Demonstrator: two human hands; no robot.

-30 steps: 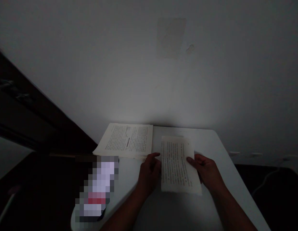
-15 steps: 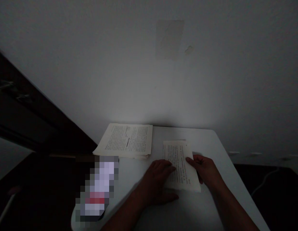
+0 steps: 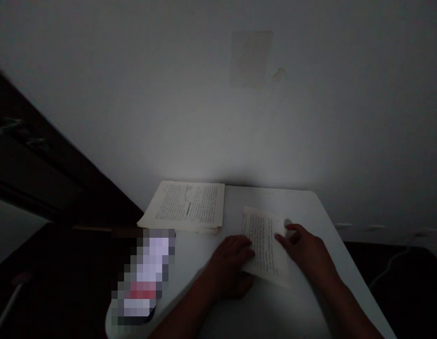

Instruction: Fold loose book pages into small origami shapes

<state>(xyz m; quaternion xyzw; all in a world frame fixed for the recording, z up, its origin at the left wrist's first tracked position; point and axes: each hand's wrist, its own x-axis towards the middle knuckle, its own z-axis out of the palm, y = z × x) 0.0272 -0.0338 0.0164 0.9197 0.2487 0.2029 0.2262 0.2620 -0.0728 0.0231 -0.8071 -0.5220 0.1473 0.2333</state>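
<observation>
A loose printed page [image 3: 263,240] lies on the white table [image 3: 260,310], a little tilted. My left hand [image 3: 233,266] rests on the page's left edge with its fingers flat and pressing down. My right hand [image 3: 305,252] lies on the page's right edge, fingers stretched over the paper. Neither hand grips the sheet. The light is dim and the fingertips are hard to make out.
A stack of printed pages [image 3: 187,206] lies at the table's back left. A blurred-out object [image 3: 145,278] sits at the table's left front edge. A pale wall [image 3: 218,94] stands right behind the table. Dark furniture [image 3: 38,169] rises at left.
The page has gone from held up between both hands to lying flat on the table. My left hand moved onto its left edge; my right hand slid onto its right edge.
</observation>
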